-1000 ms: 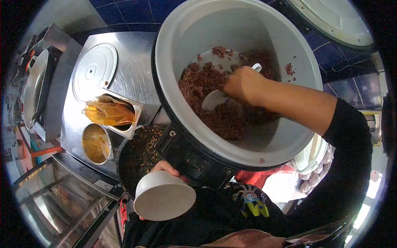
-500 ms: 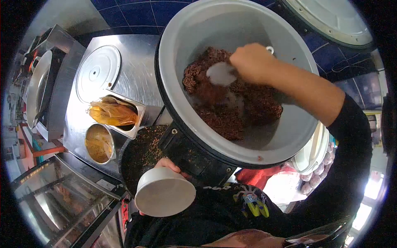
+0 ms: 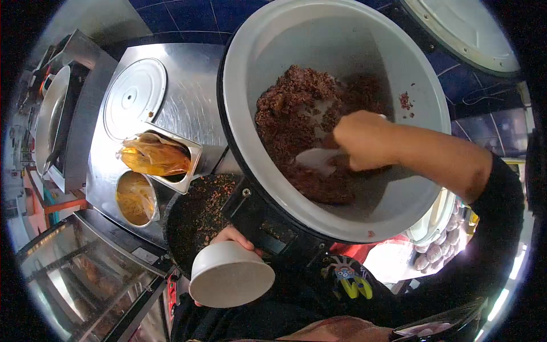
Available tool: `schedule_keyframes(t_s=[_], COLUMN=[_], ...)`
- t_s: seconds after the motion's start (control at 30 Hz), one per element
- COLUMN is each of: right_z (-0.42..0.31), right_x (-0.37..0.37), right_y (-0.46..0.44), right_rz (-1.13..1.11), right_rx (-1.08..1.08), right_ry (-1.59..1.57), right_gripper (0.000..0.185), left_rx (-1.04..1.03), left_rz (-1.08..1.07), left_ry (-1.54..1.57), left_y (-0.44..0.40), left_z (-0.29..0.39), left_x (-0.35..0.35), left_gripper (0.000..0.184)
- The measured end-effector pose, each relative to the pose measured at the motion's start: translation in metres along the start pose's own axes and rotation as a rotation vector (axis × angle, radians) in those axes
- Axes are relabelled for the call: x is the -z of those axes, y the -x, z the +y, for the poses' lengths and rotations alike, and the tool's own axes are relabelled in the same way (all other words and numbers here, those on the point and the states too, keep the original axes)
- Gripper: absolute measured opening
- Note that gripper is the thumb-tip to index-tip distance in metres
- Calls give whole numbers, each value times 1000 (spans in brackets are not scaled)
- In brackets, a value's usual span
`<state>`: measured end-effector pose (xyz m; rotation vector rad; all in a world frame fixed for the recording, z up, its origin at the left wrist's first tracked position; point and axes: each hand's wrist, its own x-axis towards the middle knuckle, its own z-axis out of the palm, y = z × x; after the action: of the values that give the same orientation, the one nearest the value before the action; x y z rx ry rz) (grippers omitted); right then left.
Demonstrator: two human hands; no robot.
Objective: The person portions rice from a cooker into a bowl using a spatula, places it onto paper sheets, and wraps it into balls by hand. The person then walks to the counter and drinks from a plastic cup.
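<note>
My right hand [image 3: 364,139] reaches into a large round cooker [image 3: 419,188] and is closed round the handle of a pale rice paddle [image 3: 316,161]. The paddle's blade rests in dark reddish-brown cooked rice [image 3: 296,108], which covers part of the cooker's floor. Close to my body, below the cooker's rim, my left hand [image 3: 231,235] grips a white bowl [image 3: 232,276]. The bowl is tilted, and no food shows inside it. Most of my left fingers are hidden behind the bowl.
A steel counter [image 3: 191,68] on the left carries a round metal lid [image 3: 134,97], a rectangular container with a bag of orange contents [image 3: 154,158] and a round pot [image 3: 137,199]. Beside the cooker sits a dark pan with crumbs [image 3: 196,214]. The cooker's raised lid [image 3: 467,28] is at upper right.
My right hand has moved the paddle down and toward the near side of the rice. Some grains now cling to the cooker's right wall. The bowl has shifted slightly.
</note>
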<state>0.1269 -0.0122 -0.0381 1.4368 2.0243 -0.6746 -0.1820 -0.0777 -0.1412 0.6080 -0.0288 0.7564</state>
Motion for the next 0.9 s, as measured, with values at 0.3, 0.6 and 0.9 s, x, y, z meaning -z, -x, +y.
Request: schedule_keyframes(t_s=[0.3,0.6,0.9], right_z=[64,-4,-7], right_x=[29,17,-18], right_y=[-65,-62,-39], right_rz=[430,155,-133], right_rx=[-377,69,54], right_ry=[230,396,80], right_gripper=[17,18,29], left_rx=[1,18,109], left_rz=[25,92,256], left_ry=[0,-3,13], left_y=[-2,3,-2], left_z=[-2,1,0], left_x=[-3,-9,-22], left_gripper=[122,123,123])
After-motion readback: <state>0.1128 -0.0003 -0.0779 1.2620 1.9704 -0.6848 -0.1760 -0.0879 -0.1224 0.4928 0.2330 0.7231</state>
